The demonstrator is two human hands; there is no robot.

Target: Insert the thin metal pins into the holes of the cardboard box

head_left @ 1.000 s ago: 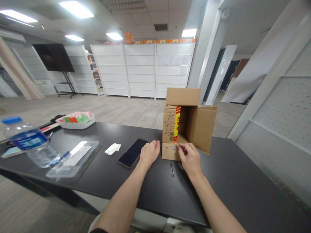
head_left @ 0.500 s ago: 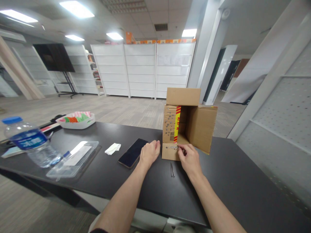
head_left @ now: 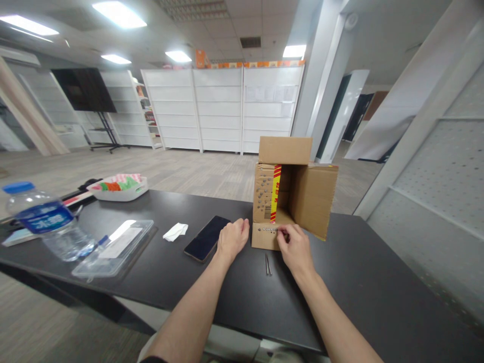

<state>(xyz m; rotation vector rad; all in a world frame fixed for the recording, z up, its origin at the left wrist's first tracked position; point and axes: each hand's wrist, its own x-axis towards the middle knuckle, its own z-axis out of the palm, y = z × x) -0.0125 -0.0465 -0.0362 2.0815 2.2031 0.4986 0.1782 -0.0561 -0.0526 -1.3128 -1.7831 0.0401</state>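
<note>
A cardboard box (head_left: pixel 263 199) stands on the black table with its flaps spread and its inside showing. Several screw heads dot its left panel, and a row of them runs along the lower front flap (head_left: pixel 264 239). My right hand (head_left: pixel 297 247) has thumb and fingers pinched at the right end of that row; whatever is between the fingertips is too small to make out. Curled into a loose fist, my left hand (head_left: pixel 233 238) rests on the table between the phone (head_left: pixel 204 239) and the box. Two long screws (head_left: pixel 268 264) lie in front of the box.
Left of the phone are a crumpled white tissue (head_left: pixel 176 232) and a clear plastic case (head_left: pixel 117 249). A water bottle (head_left: pixel 49 222) stands at the far left, with a white basket (head_left: pixel 121 193) behind it. A perforated panel (head_left: pixel 446 191) rises on the right.
</note>
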